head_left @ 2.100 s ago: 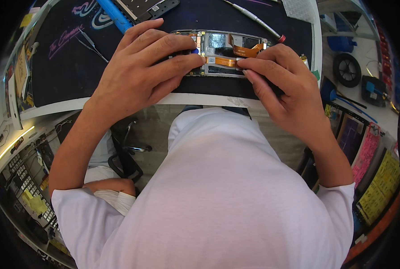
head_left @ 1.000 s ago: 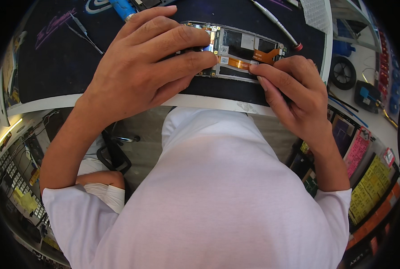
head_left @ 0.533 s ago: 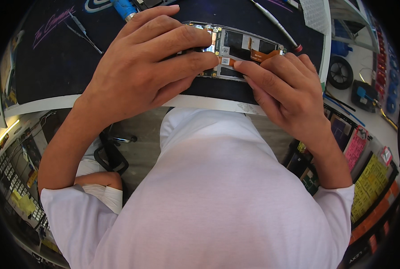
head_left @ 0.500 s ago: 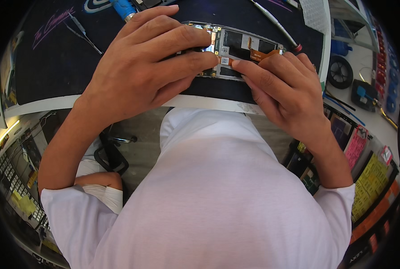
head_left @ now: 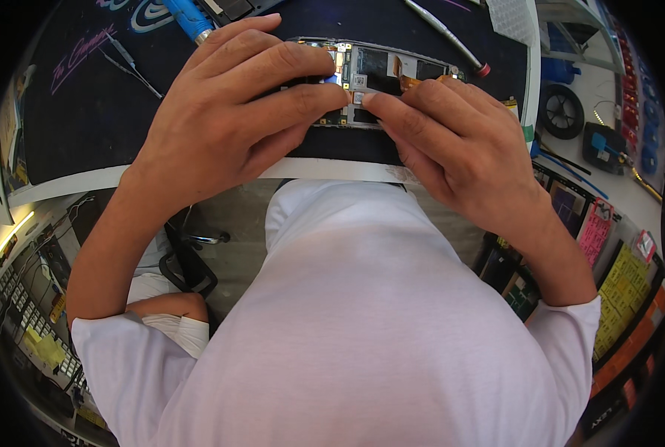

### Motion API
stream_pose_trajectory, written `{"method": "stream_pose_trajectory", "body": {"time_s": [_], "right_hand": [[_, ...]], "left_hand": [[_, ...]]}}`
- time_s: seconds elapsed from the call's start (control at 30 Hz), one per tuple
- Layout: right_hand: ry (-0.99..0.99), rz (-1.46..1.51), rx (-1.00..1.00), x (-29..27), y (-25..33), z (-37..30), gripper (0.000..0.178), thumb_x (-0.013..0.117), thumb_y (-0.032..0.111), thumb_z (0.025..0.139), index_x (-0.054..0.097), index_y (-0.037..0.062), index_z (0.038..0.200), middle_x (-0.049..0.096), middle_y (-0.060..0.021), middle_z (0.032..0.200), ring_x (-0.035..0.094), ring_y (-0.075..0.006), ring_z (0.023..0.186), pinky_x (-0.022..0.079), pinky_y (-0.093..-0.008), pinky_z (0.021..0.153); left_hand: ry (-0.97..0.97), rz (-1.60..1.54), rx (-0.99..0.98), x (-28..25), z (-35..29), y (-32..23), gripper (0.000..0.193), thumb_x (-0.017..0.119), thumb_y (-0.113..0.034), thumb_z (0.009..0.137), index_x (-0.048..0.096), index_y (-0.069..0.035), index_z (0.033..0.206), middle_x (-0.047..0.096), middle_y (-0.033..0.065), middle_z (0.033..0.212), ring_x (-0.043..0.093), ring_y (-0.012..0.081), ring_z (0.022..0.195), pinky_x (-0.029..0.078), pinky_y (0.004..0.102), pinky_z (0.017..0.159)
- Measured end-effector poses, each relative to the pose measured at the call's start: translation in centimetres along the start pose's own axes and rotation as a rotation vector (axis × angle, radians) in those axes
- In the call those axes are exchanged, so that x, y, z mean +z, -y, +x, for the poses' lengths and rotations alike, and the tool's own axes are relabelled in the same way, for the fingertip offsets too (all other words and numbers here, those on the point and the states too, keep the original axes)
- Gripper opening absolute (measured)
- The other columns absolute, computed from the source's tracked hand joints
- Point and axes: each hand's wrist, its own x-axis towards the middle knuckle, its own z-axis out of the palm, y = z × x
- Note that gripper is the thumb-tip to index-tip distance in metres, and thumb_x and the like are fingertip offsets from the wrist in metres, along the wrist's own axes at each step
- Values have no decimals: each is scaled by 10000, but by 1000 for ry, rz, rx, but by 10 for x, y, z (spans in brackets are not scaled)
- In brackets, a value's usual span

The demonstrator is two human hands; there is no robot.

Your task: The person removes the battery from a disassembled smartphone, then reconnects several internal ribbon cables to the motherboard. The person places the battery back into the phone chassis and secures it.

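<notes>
An opened phone, its inner boards and metal frame exposed, lies on the dark mat under both my hands. My left hand covers its left end, the index fingertip pressing near a small labelled connector strip and the thumb low by the near edge. My right hand has its index fingertip on the right end of that strip, its thumb at the phone's near edge and the other fingers curled. An orange flex cable rises from the phone beside the right-hand fingers, which partly hide it.
Tweezers lie at the left of the mat. A blue-handled tool is beyond my left hand, and a screwdriver lies at far right. The table's white edge runs nearest me. A person's arm shows at lower left.
The view has shifted slightly, so the table appears farther left. Both index fingertips stay on the connector strip, and my right hand has closed in a little over the orange cable.
</notes>
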Motion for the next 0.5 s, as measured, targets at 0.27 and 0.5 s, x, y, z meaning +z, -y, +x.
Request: {"method": "stream_pose_trajectory", "body": {"time_s": [0.27,0.5], "right_hand": [[25,6,1,1,2,0,411,835,50,893,784,41,1301,678,-62,1035,649,-206,795,542,-363,681],[8,20,20,1,1,-2,439,838,40,869,785,45,1305,674,-66,1025,644,-216,796,535,-369,679]], "left_hand": [[-4,2,6,0,1,0,390,870,-89,873,852,-232,1236,774,-11,1308,729,201,1180,534,524,1212],[-9,-8,3,-1,2,-1,388,869,-84,871,855,-226,1232,775,-8,1300,730,204,1176,538,526,1206]]}}
